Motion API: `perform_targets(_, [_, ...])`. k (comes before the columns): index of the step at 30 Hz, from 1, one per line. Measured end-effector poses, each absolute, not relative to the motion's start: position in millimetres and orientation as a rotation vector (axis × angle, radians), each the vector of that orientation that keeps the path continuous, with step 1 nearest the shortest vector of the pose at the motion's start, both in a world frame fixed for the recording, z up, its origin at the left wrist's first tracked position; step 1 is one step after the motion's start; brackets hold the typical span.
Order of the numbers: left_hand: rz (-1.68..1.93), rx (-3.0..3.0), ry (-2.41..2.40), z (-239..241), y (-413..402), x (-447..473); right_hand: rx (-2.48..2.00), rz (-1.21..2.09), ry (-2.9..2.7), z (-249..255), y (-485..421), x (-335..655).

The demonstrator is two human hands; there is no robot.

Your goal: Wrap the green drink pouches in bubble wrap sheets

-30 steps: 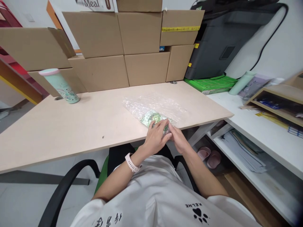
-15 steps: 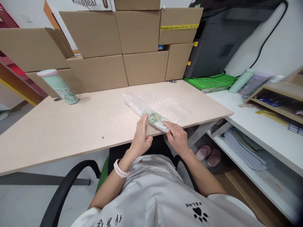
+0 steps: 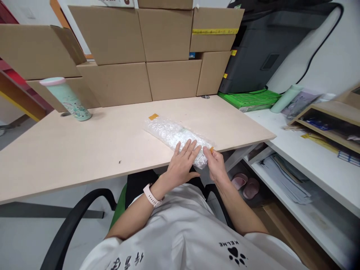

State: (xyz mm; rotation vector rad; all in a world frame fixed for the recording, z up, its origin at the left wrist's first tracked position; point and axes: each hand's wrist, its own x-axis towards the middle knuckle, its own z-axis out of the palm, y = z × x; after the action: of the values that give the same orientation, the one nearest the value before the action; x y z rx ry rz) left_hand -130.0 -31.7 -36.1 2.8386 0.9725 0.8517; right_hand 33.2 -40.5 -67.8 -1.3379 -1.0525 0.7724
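Folded over since the earlier frame, the wide loose sheet has become a narrow bubble-wrap bundle [image 3: 173,135], an orange tape tab [image 3: 153,117] now shows at its far end, and the left hand [image 3: 180,165] has shifted from the near edge onto the top. The bundle lies slantwise from the middle of the frame toward the lower right on the pale wooden desk [image 3: 98,146], its near corner reaching just past the front edge. The left hand is flat, fingers spread over the wrap; the right hand [image 3: 216,165] pinches the near right end between thumb and fingers, beside a second orange tab [image 3: 211,149].

Judging by its look, the bundle should be light, soft and springy on the outside, with a glossy film that may slide on the smooth desktop. Only a faint green tint shows through, so how stiff or fragile the contents are cannot be told. A broad, gentle hold across the padded middle, with the other hand steadying an end, seems safest; the tabs look too small to lift by, and hard squeezing could pop the bubbles.
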Motion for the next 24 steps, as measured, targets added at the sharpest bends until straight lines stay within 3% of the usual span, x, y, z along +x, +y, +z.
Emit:
perform_targets(3, [0.866,2.828,0.988,-41.4,-30.2,-134.3,-1.482,0.696,-1.207,-66.1,-47.4,39.5])
perform_targets(7, [0.93,2.775,1.05,-46.4,-25.8,-132.7,-1.505,0.956,-1.307,-59.9,-54.8,46.8])
perform_targets(10, [0.983,2.765,1.051,-48.0,-21.0,-135.8,-1.49,1.113,-1.179,-55.0,-55.0,57.5])
perform_targets(15, [1.046,2.784,0.868,-46.4,-22.6,-169.4,-1.51,1.086,-0.887,-60.9,-49.2,82.7])
perform_targets(24, [1.086,2.745,0.728,-45.9,-39.4,-208.1,-1.151,1.582,-1.19,-87.3,-56.3,45.7])
